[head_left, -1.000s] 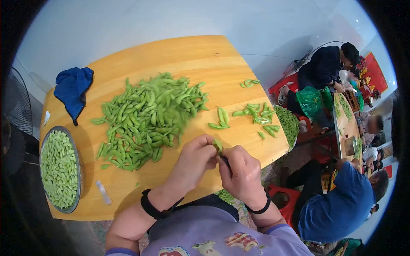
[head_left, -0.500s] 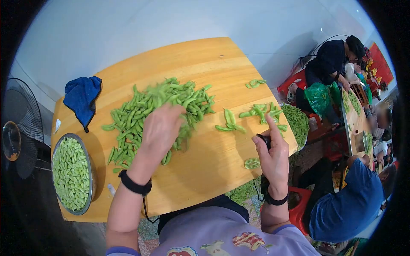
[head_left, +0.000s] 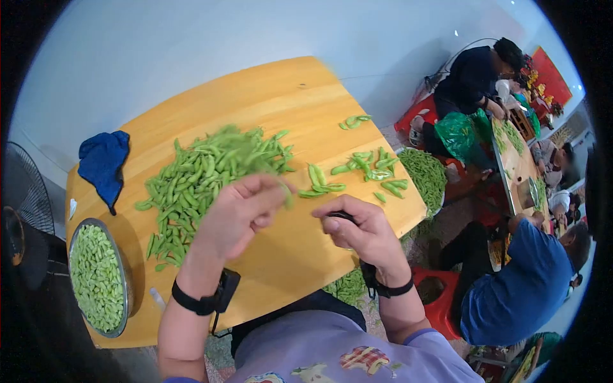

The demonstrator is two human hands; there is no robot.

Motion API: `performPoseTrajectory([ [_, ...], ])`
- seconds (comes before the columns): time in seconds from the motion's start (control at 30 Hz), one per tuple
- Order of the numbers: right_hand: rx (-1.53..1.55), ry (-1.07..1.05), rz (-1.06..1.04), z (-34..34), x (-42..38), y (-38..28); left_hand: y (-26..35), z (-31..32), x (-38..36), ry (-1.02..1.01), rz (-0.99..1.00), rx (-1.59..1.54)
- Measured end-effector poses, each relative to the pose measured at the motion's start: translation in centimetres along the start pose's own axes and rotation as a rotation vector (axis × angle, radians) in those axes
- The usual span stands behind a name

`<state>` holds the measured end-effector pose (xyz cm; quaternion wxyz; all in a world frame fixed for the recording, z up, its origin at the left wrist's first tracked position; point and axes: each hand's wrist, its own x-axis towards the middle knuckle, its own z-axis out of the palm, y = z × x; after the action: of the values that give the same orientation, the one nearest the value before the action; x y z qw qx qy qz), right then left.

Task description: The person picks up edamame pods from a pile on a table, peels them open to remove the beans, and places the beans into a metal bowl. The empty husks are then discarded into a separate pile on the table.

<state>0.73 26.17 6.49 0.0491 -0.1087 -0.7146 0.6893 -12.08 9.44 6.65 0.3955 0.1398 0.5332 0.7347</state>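
Note:
My left hand (head_left: 239,214) is raised at the near edge of the green pod pile (head_left: 198,175), its thumb and fingers pinched on a blurred green pod (head_left: 287,193). To its right, my right hand (head_left: 363,231) is closed around a small black object (head_left: 342,216) that pokes out between thumb and forefinger. The hands are apart, with a narrow gap between them. Beyond my right hand, a few pods (head_left: 321,181) lie loose on the wooden table (head_left: 281,281).
A metal bowl (head_left: 126,281) of shelled beans stands at the left, below a blue cloth (head_left: 104,163). More loose pods (head_left: 373,165) lie at the right. Beyond are a heap of pods (head_left: 421,179), a red stool (head_left: 440,313) and people seated at another table.
My left hand has come back from the pile with a pod. My right hand has moved left toward it, its forefinger now bent over the black object. The view has shifted slightly.

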Motion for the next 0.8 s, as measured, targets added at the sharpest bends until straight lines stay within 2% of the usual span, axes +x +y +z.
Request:
performPoseTrajectory([
  [0.07,0.129,-0.125,0.054,0.0,0.2,0.2,-0.7,1.2,-0.7,-0.132,-0.034,-0.199],
  [0.2,0.29,-0.242,-0.001,-0.6,0.1,0.8,-1.5,2.9,-1.1,-0.117,-0.046,-0.22],
  [0.33,0.197,-0.263,-0.057,-1.1,-0.2,0.6,-1.7,3.2,-1.0,-0.116,-0.02,-0.208],
  [0.4,0.154,-0.282,-0.129,-1.2,-0.4,0.5,-1.5,3.6,-1.1,-0.074,-0.003,-0.079],
  [0.43,0.15,-0.282,-0.126,-1.3,-0.5,0.4,-1.3,3.7,-1.2,-0.075,-0.002,-0.084],
  [0.5,0.141,-0.317,-0.12,-1.5,-0.7,0.0,-0.8,3.9,-1.4,-0.034,0.033,0.105],
  [0.73,0.151,-0.318,-0.091,-1.5,-1.2,-0.6,0.2,4.6,-1.9,-0.035,0.087,0.298],
  [0.8,0.119,-0.277,-0.151,-1.3,-1.3,-0.7,-0.7,4.5,-1.6,-0.058,0.261,0.284],
])
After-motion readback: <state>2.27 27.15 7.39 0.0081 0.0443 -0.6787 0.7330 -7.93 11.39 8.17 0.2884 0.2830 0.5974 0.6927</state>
